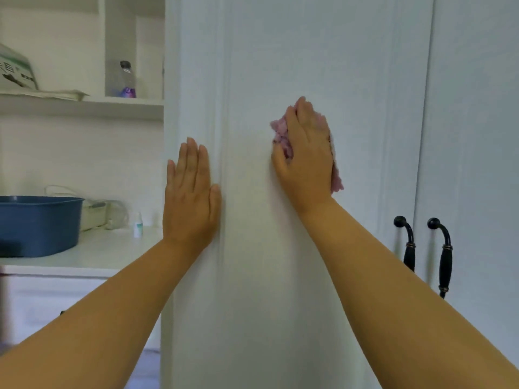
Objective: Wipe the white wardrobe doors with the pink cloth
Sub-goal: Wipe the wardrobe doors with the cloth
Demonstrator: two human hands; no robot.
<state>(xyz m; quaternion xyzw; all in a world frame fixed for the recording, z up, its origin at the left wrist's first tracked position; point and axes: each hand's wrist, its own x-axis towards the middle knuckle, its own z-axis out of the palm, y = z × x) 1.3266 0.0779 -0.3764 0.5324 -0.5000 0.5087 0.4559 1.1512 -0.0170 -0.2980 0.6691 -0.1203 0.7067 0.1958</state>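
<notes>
Pressed flat under the right hand point(304, 155), the pink cloth point(282, 133) is pinned against the inset panel of the near wardrobe door point(280, 66); the fingers lie mostly straight over it, so the palm spreads pressure across the bunched fabric instead of pinching it. Folds of cloth poke out past the thumb side and below the heel of the hand, which suggests it is wadded up, not spread, giving a thick pad to rub with. The left hand point(191, 197) holds nothing: it lies with fingers together and straight against the door's left frame, just beside the moulded groove. That placement reads as a brace, steadying the person and perhaps keeping the door from rocking under the wiping pressure. Both forearms reach up and forward from the bottom of the view, so the work is at roughly chest to face height on the panel.

Farther right, two dark door handles point(421, 248) hang side by side where this door meets the next door point(477, 108), which no hand touches. The wipe looks to be in mid-panel, with the lower part and the second door likely yet to be covered.

To the left and behind, a white counter point(98, 254) carries a blue basin point(39, 223), probably kept near for rinsing. Above it a shelf point(84, 106) holds a clear bottle point(125, 80).
</notes>
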